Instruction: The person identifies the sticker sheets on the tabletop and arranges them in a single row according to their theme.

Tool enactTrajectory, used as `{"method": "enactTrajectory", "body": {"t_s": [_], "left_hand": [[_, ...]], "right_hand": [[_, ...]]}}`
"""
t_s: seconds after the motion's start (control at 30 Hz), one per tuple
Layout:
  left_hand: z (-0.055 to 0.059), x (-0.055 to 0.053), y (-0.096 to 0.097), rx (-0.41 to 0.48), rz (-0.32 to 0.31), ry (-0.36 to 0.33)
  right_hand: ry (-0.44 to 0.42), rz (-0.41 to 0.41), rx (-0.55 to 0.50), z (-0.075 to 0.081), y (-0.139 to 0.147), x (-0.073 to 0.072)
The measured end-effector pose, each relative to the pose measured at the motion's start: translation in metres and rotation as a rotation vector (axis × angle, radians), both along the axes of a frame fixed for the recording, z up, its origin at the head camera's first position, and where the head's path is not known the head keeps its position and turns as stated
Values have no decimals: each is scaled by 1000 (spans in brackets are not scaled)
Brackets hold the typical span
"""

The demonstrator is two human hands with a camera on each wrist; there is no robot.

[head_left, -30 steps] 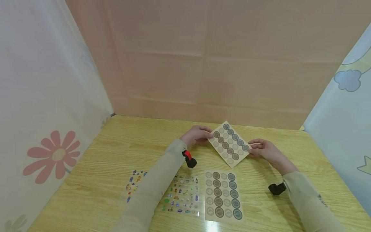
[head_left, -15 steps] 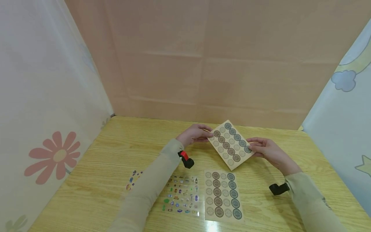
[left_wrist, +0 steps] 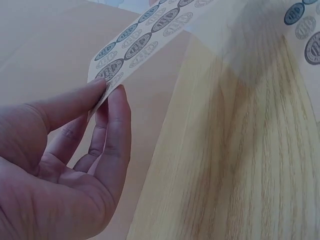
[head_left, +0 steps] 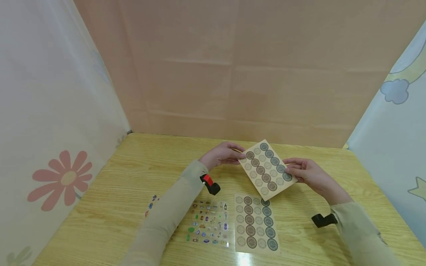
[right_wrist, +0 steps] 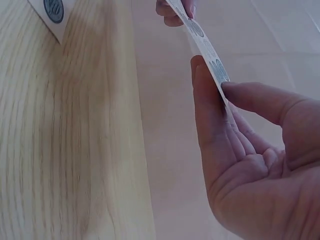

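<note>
A cream sticker sheet (head_left: 263,166) with rows of round brown, blue-grey and pale stickers is held up, tilted, above the table. My left hand (head_left: 224,154) pinches its left corner; in the left wrist view the thumb (left_wrist: 75,102) lies on the printed face and the fingers are behind. At the opposite corner my right hand (head_left: 309,175) pinches the sheet between thumb and fingers, also seen edge-on in the right wrist view, where the sheet (right_wrist: 207,47) runs up to the other hand. Below it a matching round-sticker sheet (head_left: 254,225) lies flat on the table.
A clear sheet of small colourful stickers (head_left: 208,225) lies left of the flat round-sticker sheet. Another sheet with small colourful figures (head_left: 151,204) is mostly hidden under the left sleeve (head_left: 169,218). A brown-pink backdrop (head_left: 233,74) stands behind the wooden table (head_left: 149,159).
The held sheet has shifted slightly to the right and its lower corner has come down to overlap the top of the flat sheet. The right hand has moved slightly right; both hands keep their pinch.
</note>
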State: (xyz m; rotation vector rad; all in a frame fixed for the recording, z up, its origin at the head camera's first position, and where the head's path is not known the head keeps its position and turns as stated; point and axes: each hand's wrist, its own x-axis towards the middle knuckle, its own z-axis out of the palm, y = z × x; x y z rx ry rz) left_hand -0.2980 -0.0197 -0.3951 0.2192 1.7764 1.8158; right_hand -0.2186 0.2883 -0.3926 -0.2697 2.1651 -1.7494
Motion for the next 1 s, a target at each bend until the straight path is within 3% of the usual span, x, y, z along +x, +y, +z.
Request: {"method": "enactTrajectory", "body": {"t_s": [0.33,0.53,0.63,0.8,1.0], "left_hand": [[3,13,-2,39,8,21],[-3,25,3,145,59,-44],[-6,33,8,181,43,-63],[-9,48,16,194,13,-34],[-9,61,26,171,85,6]], "right_hand": [[8,-28,10,5,-6,16],[8,-71,0,5,-11,23],[14,-89,1,6,-12,27],[35,-116,1,8,-10,35],[38,-125,25,11,-5,48]]}}
